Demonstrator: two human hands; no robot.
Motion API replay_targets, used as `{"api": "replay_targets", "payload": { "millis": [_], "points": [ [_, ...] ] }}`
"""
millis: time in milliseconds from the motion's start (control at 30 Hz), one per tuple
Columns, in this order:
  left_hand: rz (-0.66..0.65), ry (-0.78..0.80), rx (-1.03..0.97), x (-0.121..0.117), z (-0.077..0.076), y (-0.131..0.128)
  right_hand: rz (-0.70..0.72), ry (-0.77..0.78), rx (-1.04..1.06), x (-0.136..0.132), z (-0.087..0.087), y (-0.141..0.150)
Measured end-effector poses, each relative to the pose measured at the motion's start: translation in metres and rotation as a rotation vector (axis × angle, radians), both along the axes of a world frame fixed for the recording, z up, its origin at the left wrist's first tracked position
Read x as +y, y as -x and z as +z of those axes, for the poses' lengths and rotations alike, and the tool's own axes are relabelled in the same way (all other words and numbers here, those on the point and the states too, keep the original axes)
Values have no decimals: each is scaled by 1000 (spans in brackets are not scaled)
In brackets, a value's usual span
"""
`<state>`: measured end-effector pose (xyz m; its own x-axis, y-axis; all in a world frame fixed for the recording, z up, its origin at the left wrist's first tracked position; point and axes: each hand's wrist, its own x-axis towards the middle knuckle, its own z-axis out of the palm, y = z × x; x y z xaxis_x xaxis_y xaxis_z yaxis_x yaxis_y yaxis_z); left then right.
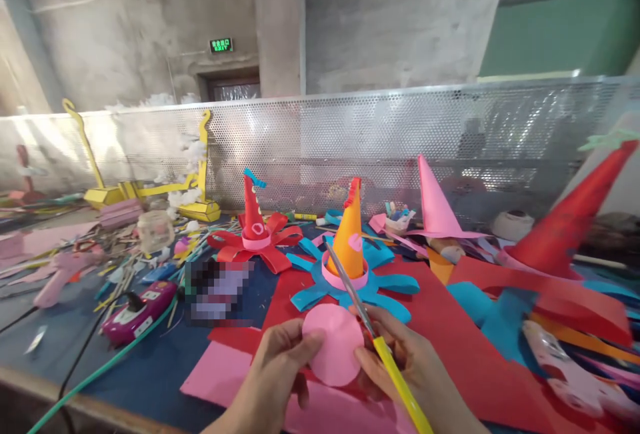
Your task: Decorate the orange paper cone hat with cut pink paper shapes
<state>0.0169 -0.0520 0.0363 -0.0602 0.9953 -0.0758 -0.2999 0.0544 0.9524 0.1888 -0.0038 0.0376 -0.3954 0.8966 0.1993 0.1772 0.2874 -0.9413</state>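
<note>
Between my two hands is a round pink paper disc (333,347), held near the front of the table. The thumb and fingers of my left hand (283,367) pinch its left edge. My right hand (407,361) is closed at its right edge and also holds a long yellow-handled tool (400,381) with a slim metal blade, whose exact kind I cannot make out. The blade slants up and left, in front of an orange paper cone (346,237) with a pink base ring and blue petal-like strips (400,283). Pink sheets (220,367) lie below my hands.
A red sheet (445,347) spreads to the right. Behind stand a red cone hat (253,211), a pink cone (437,201) and a larger red cone (570,214). At left are a purple power strip (140,311), a green cable (110,371) and a pink glue gun (60,274).
</note>
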Motion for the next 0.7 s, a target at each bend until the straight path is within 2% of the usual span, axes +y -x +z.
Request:
{"api": "replay_targets", "payload": {
  "millis": [133,233,333,467,533,600,700],
  "points": [
    [19,86,-205,1,3,-6,-41,7,-7,-2,2,-2],
    [52,143,-274,0,6,-9,-54,41,33,-5,1,0],
    [83,97,-156,0,10,-9,-53,77,113,-6,-2,2],
    [53,30,185,3,7,-10,-67,-27,135,-1,-4,-2],
    [18,26,286,5,3,-11,-72,-44,124,1,-4,-4],
    [-6,30,285,7,2,-12,-80,-40,138,3,-3,-6],
    [14,24,136,9,3,-12,-123,-26,183,4,0,-9]
  ]
}}
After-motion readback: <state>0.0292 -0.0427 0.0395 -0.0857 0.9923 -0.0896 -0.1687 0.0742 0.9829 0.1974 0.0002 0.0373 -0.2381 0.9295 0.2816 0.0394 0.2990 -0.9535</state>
